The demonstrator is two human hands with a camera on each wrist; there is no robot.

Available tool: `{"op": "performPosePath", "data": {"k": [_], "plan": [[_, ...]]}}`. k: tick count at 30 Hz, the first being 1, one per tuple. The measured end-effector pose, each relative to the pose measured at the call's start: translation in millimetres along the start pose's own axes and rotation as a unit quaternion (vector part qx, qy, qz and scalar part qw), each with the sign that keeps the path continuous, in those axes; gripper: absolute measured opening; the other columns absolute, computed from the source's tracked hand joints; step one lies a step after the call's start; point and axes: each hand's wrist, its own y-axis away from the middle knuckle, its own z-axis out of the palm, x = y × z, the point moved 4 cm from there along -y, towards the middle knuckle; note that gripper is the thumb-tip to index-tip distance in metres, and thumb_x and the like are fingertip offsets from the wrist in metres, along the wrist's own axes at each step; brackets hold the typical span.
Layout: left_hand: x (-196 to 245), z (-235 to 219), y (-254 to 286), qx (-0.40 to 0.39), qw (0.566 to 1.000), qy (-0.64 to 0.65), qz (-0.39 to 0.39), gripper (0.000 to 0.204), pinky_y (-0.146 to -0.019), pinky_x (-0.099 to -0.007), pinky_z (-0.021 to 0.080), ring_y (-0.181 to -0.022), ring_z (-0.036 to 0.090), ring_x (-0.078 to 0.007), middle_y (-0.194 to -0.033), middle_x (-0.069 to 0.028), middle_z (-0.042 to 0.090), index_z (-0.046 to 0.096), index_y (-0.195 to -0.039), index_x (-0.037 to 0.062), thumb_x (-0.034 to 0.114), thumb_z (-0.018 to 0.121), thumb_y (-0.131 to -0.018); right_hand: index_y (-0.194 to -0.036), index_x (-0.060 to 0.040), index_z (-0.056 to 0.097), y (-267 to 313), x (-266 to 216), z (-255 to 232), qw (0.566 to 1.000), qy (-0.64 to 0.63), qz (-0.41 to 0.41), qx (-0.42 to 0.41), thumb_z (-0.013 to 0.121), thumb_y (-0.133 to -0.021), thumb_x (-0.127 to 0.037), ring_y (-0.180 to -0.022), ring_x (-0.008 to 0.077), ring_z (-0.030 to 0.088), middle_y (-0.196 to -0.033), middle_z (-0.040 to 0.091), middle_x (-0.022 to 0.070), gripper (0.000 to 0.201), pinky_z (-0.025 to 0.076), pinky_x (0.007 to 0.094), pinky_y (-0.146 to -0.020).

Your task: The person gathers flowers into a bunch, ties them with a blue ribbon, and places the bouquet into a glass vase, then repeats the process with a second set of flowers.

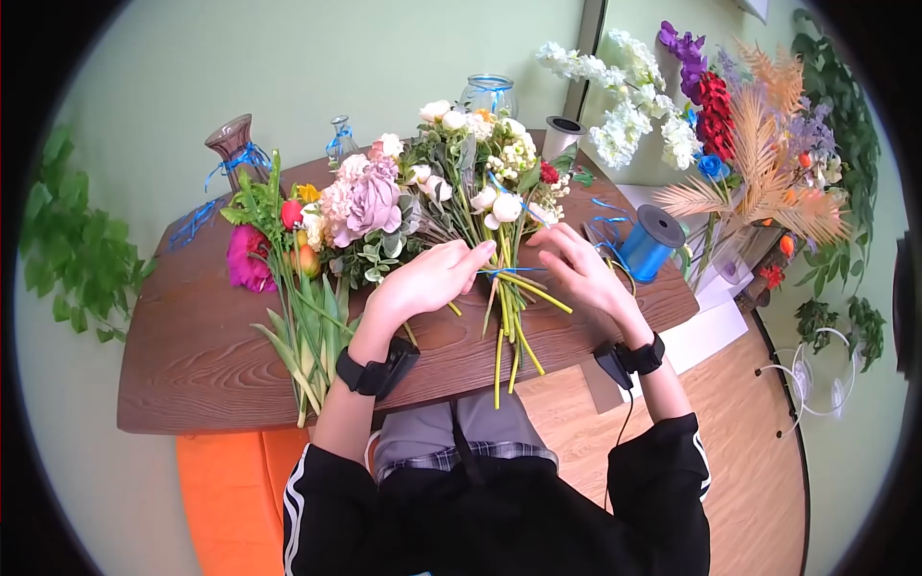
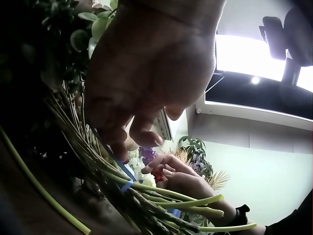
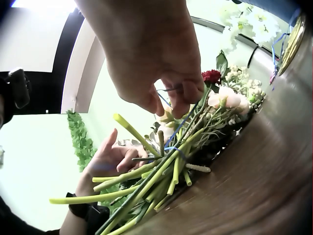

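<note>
Black sleeves [image 1: 331, 509] are closest. My right hand [image 1: 588, 274] and left hand [image 1: 427, 280] pinch the blue ribbon [image 3: 183, 125]. Between them lies the flower bunch [image 1: 502, 312], long stems pointing at me, its tied part nearer my left.

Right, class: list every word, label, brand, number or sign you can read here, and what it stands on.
None: no word, label, brand, number or sign can be read in any view. The striped black left sleeve and the blue ribbon spool show no legible lettering.
</note>
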Motion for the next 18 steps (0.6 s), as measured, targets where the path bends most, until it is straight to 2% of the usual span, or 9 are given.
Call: {"op": "performPosePath", "data": {"k": [1, 4, 5, 7, 8, 10, 11, 14, 18], "plan": [[0, 2, 1, 0.026, 0.999, -0.019, 0.03, 0.039, -0.067, -0.0306, 0.039, -0.062, 0.047, -0.0227, -0.056, -0.0082, 0.043, 0.046, -0.063, -0.001, 0.028, 0.038, -0.088, -0.096, -0.0018, 0.049, 0, -3, 1, 0.999, 0.023, -0.021, -0.009, 0.044, -0.083, -0.016, -0.082, 0.0329, 0.053, -0.095, 0.053, 0.0168, 0.02, 0.042, 0.0374, -0.07], [-5, 9, -2, 0.124, 0.986, -0.075, 0.089, 0.038, -0.068, -0.0316, 0.04, -0.064, 0.05, -0.0263, -0.059, -0.0105, 0.046, 0.046, -0.063, -0.0015, 0.026, 0.039, -0.087, -0.097, -0.0019, 0.049, 1, 0, 7, 0.999, 0.027, -0.013, -0.024, 0.045, -0.083, -0.017, -0.072, 0.0278, 0.056, -0.077, 0.057, 0.0152, 0.02, 0.043, 0.0328, -0.06], [-6, 9, -3, 0.16, 0.978, -0.092, 0.102, 0.037, -0.067, -0.0319, 0.041, -0.065, 0.051, -0.0272, -0.06, -0.0114, 0.048, 0.047, -0.063, -0.0018, 0.025, 0.039, -0.087, -0.094, -0.0015, 0.05, 1, -1, 7, 0.998, 0.037, 0.024, -0.049, 0.046, -0.083, -0.017, -0.07, 0.0285, 0.056, -0.075, 0.057, 0.0156, 0.019, 0.043, 0.0331, -0.059], [-13, 10, -6, 0.113, 0.989, -0.078, 0.051, 0.032, -0.064, -0.0323, 0.042, -0.065, 0.053, -0.0276, -0.063, -0.0127, 0.052, 0.048, -0.065, -0.0022, 0.022, 0.042, -0.085, -0.089, -0.0006, 0.052, 2, -9, 4, 0.988, 0.057, 0.099, -0.099, 0.048, -0.082, -0.015, -0.066, 0.03, 0.056, -0.07, 0.058, 0.0165, 0.017, 0.043, 0.0336, -0.058], [-15, 10, -7, 0.089, 0.993, -0.071, 0.025, 0.03, -0.063, -0.0326, 0.042, -0.065, 0.054, -0.0277, -0.065, -0.0133, 0.054, 0.049, -0.066, -0.0025, 0.02, 0.043, -0.084, -0.087, -0.0004, 0.053, 2, -7, 6, 0.99, 0.066, 0.072, -0.099, 0.049, -0.081, -0.015, -0.064, 0.0308, 0.056, -0.067, 0.057, 0.0164, 0.016, 0.042, 0.0344, -0.056], [-13, 10, -7, 0.042, 0.992, -0.11, 0.037, 0.024, -0.06, -0.0329, 0.043, -0.064, 0.055, -0.0275, -0.067, -0.0131, 0.056, 0.051, -0.069, -0.0022, 0.017, 0.045, -0.082, -0.082, 0.0, 0.054, 2, -2, 9, 0.992, 0.082, 0.018, -0.098, 0.05, -0.08, -0.014, -0.06, 0.0325, 0.055, -0.062, 0.055, 0.0163, 0.014, 0.041, 0.036, -0.054], [-13, 11, -8, 0.018, 0.991, -0.129, 0.043, 0.021, -0.058, -0.0331, 0.043, -0.064, 0.056, -0.0274, -0.067, -0.013, 0.057, 0.053, -0.071, -0.002, 0.016, 0.046, -0.081, -0.08, -0.0004, 0.054, 2, -1, 8, 0.992, 0.077, 0.025, -0.099, 0.051, -0.079, -0.013, -0.062, 0.0331, 0.054, -0.063, 0.055, 0.017, 0.013, 0.041, 0.0372, -0.055], [-11, 12, -8, 0.006, 0.995, -0.07, 0.068, 0.017, -0.06, -0.033, 0.043, -0.065, 0.056, -0.0268, -0.065, -0.0116, 0.057, 0.055, -0.074, 0.0, 0.015, 0.048, -0.079, -0.077, -0.0012, 0.054, 0, 2, 7, 0.993, 0.072, 0.037, -0.089, 0.052, -0.077, -0.012, -0.066, 0.0341, 0.054, -0.064, 0.054, 0.0184, 0.011, 0.042, 0.0396, -0.057], [-17, 13, -6, -0.008, 0.993, -0.113, 0.036, 0.016, -0.061, -0.0327, 0.043, -0.065, 0.055, -0.0262, -0.066, -0.0111, 0.057, 0.055, -0.075, 0.0014, 0.016, 0.048, -0.079, -0.081, -0.0015, 0.052, 1, 15, 14, 0.991, 0.092, 0.048, -0.082, 0.051, -0.078, -0.011, -0.065, 0.0329, 0.054, -0.066, 0.054, 0.0184, 0.01, 0.042, 0.0398, -0.057]]}}
